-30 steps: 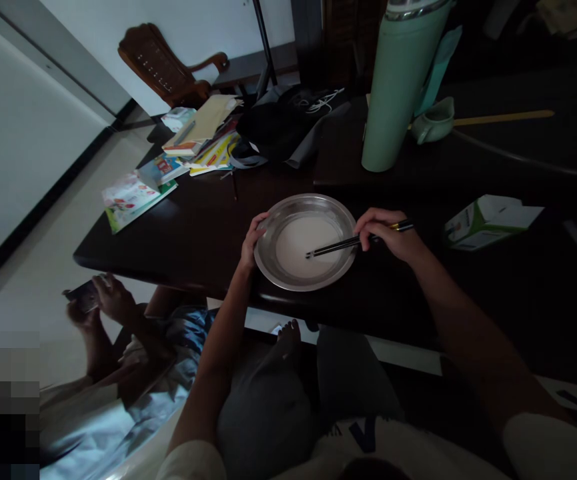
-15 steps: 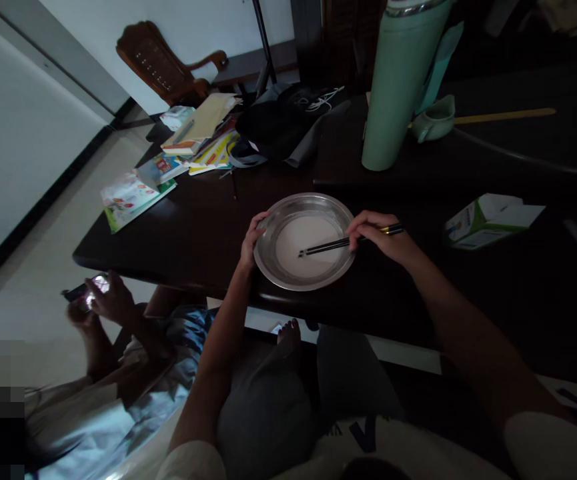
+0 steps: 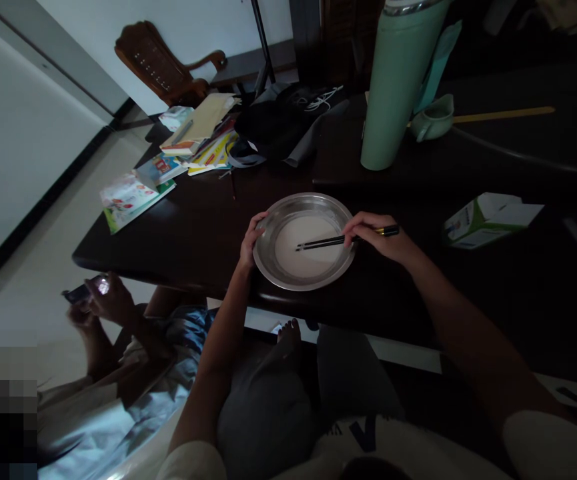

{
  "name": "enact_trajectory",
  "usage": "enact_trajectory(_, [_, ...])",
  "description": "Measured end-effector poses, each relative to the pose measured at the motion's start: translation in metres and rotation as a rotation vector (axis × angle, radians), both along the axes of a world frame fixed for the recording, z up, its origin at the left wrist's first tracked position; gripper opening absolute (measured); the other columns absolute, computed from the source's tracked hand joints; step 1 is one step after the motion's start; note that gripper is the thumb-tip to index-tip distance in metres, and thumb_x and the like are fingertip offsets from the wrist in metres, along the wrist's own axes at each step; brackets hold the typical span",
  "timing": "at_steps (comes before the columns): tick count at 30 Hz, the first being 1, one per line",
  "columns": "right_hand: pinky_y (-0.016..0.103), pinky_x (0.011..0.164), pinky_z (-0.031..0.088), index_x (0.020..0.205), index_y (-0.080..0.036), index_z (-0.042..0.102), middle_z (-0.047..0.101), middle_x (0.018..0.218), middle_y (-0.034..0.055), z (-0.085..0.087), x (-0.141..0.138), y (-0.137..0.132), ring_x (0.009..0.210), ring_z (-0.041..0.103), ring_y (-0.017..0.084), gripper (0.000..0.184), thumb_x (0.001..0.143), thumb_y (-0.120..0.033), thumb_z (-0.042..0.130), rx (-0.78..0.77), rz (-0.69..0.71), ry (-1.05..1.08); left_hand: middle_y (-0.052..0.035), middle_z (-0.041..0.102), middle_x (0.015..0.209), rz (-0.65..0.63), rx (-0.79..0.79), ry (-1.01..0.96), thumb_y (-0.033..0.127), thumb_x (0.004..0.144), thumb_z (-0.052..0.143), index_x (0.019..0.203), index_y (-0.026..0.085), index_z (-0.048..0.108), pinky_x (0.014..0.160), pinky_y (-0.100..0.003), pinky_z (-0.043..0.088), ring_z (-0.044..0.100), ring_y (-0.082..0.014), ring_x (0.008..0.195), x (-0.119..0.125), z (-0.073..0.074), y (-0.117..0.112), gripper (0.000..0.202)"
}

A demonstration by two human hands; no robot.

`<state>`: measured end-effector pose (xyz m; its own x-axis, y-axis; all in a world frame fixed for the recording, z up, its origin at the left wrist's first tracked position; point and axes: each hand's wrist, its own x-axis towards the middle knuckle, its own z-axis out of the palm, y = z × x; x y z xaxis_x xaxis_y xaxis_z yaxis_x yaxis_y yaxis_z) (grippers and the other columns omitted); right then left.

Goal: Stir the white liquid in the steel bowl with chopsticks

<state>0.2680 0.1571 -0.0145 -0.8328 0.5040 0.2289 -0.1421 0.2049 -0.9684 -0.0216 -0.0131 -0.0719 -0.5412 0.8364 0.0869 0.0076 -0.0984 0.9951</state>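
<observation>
A round metal bowl [image 3: 269, 261] stands on the dark table near its front edge. Whitish liquid [image 3: 303, 265] covers its bottom. My left hand [image 3: 252, 241] grips the bowl's left rim, fingers curled over the outside and edge. Black chopsticks [image 3: 321, 243] with a gold band are held in my right hand [image 3: 375, 233], which is over the bowl's right rim. Their tips are at the liquid, a little left of the bowl's middle, slanting down from the right.
Books [image 3: 131, 200] and papers lie at the table's left, beside a black bag [image 3: 278, 123]. A tall green tumbler [image 3: 398, 87] and a small green pitcher [image 3: 435, 120] stand behind. An opened carton [image 3: 488, 220] lies right. Another person holds a phone [image 3: 85, 290] at the left.
My right hand and the chopsticks have shifted slightly left, with the tips a little higher in view. My left hand and the bowl stay in place.
</observation>
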Motion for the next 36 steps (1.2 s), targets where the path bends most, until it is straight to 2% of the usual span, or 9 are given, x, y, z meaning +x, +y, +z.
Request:
enact_trajectory(4, [0.027,0.059,0.045,0.078,-0.020,0.069,0.066,0.057,-0.0025,-0.002,0.004,0.008,0.056,0.062,0.012,0.021,0.088,-0.013,0.052,-0.021,-0.119,0.050,-0.0044,0.064,0.125,0.003,-0.001,-0.012,0.043,0.080,0.065,0.117,0.026,0.065,0.098,-0.038,0.049,0.060,-0.0281,0.117,0.002,0.001,0.000,0.041])
enact_trajectory(7, [0.026,0.053,0.039,0.078,-0.019,0.069,0.065,0.055,-0.0024,-0.002,0.004,0.006,0.053,0.060,0.011,0.021,0.087,-0.014,0.051,-0.033,-0.054,0.037,-0.0043,0.064,0.126,0.009,0.000,0.007,0.043,0.080,0.065,0.116,0.026,0.065,0.099,-0.039,0.048,0.059,-0.0282,0.119,0.003,0.002,0.001,0.040])
enact_trajectory(11, [0.026,0.056,0.043,0.086,-0.019,0.072,0.071,0.066,0.0005,0.001,0.000,-0.001,0.065,0.066,0.014,0.018,0.088,-0.017,0.054,-0.005,0.039,-0.015,-0.0042,0.064,0.123,0.011,-0.005,0.000,0.043,0.078,0.066,0.114,0.026,0.065,0.097,-0.038,0.049,0.059,-0.0282,0.117,0.003,0.002,0.001,0.040])
enact_trajectory(18, [0.025,0.047,0.034,0.075,-0.019,0.070,0.062,0.051,-0.0022,0.001,0.007,0.009,0.049,0.054,0.011,0.022,0.084,-0.013,0.051,-0.031,-0.068,0.007,-0.0035,0.062,0.128,0.014,-0.008,0.001,0.041,0.078,0.064,0.116,0.026,0.065,0.104,-0.039,0.045,0.056,-0.0282,0.123,0.004,0.003,0.000,0.041])
enact_trajectory(22, [0.026,0.055,0.044,0.081,-0.019,0.071,0.069,0.061,-0.0003,0.004,0.003,0.001,0.060,0.063,0.013,0.020,0.085,-0.015,0.052,-0.015,0.041,-0.043,-0.0039,0.063,0.127,0.000,-0.010,0.010,0.042,0.079,0.064,0.116,0.026,0.064,0.103,-0.040,0.046,0.057,-0.0283,0.121,0.004,0.004,0.000,0.041])
enact_trajectory(25, [0.028,0.062,0.048,0.083,-0.020,0.071,0.071,0.066,0.0005,0.006,0.001,-0.001,0.066,0.066,0.015,0.019,0.087,-0.017,0.053,0.005,0.023,-0.039,-0.0041,0.063,0.125,-0.005,-0.009,0.010,0.043,0.080,0.064,0.117,0.026,0.063,0.100,-0.040,0.048,0.058,-0.0281,0.118,0.005,0.005,-0.001,0.041])
enact_trajectory(29, [0.027,0.052,0.041,0.076,-0.020,0.070,0.063,0.053,-0.0023,0.005,0.006,0.005,0.052,0.057,0.012,0.020,0.085,-0.016,0.053,0.001,-0.079,0.011,-0.0047,0.063,0.124,0.006,-0.009,0.012,0.043,0.080,0.064,0.115,0.026,0.064,0.099,-0.039,0.048,0.058,-0.0283,0.118,0.005,0.004,0.000,0.039])
enact_trajectory(32, [0.026,0.049,0.039,0.076,-0.019,0.070,0.062,0.050,-0.0027,0.003,0.006,0.004,0.049,0.056,0.012,0.020,0.085,-0.017,0.053,-0.022,-0.035,0.008,-0.0049,0.063,0.124,0.014,-0.009,0.021,0.045,0.079,0.065,0.114,0.026,0.065,0.099,-0.039,0.047,0.057,-0.0291,0.120,0.004,0.004,0.001,0.040])
enact_trajectory(36, [0.030,0.066,0.053,0.084,-0.020,0.071,0.071,0.065,0.0000,0.002,0.000,-0.002,0.064,0.067,0.015,0.016,0.088,-0.019,0.055,-0.020,0.041,0.010,-0.0049,0.064,0.124,0.024,-0.010,0.011,0.044,0.075,0.067,0.114,0.026,0.066,0.096,-0.038,0.050,0.058,-0.0299,0.119,0.004,0.005,0.001,0.043])
